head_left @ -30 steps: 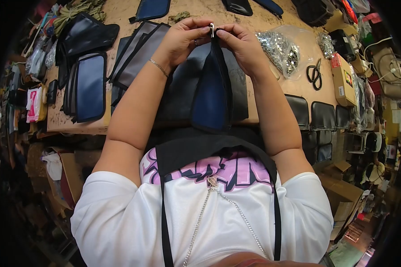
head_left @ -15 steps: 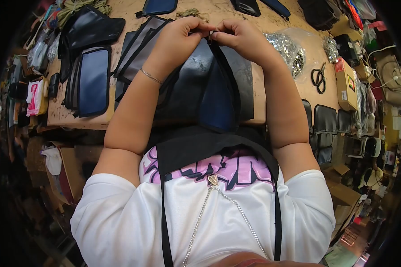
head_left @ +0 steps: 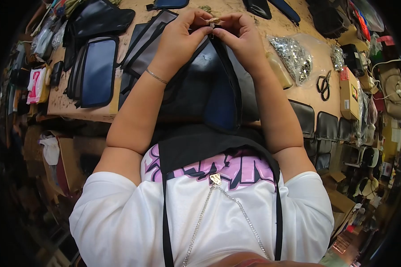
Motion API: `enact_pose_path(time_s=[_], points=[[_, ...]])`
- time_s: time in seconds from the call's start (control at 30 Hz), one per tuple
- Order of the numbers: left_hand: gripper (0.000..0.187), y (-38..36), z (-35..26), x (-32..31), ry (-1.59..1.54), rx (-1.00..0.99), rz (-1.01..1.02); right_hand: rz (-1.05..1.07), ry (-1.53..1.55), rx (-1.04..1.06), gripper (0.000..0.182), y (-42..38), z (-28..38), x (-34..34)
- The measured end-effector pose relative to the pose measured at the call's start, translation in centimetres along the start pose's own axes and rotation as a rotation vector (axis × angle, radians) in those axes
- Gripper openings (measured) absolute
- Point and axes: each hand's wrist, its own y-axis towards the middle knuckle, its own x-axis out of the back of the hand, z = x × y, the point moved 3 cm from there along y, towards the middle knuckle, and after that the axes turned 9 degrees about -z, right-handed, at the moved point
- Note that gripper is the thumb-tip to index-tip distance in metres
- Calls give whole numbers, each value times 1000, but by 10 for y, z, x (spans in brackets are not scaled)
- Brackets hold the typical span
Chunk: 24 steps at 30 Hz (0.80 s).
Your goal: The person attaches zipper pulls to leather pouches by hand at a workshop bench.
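Note:
My left hand [head_left: 182, 40] and my right hand [head_left: 241, 42] meet at the far side of the work, fingers pinched together. Between the fingertips is the upper end of a black zipper [head_left: 212, 34], with a small metal piece that looks like its slider. The zipper edges a black and dark blue pouch piece [head_left: 221, 104], which hangs from the pinch toward my lap. Beneath it lies a large black sheet [head_left: 187, 95]. Fingers partly hide the exact grip.
Grey and black panels [head_left: 142, 51] and a stack of blue panels [head_left: 98, 71] lie left on the table. To the right are a bag of metal sliders [head_left: 294, 58], black scissors [head_left: 324, 85], a cardboard box [head_left: 349, 93] and several black pouches [head_left: 327, 124].
Both hands have shifted slightly up in view, still pinching the zipper end. My right fingers have spread a little around it. The table items appear shifted as my head view moved.

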Motion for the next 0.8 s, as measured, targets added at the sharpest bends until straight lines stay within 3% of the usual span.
enact_pose_path(time_s=[0.13, 0.8], points=[[20, 0, -4, 1, 106, -82, -35, -60, -102, 119, 33, 1, -4, -4], [18, -1, -10, -13, 160, -108, -6, -110, -203, 69, 26, -10, 10, 8]])
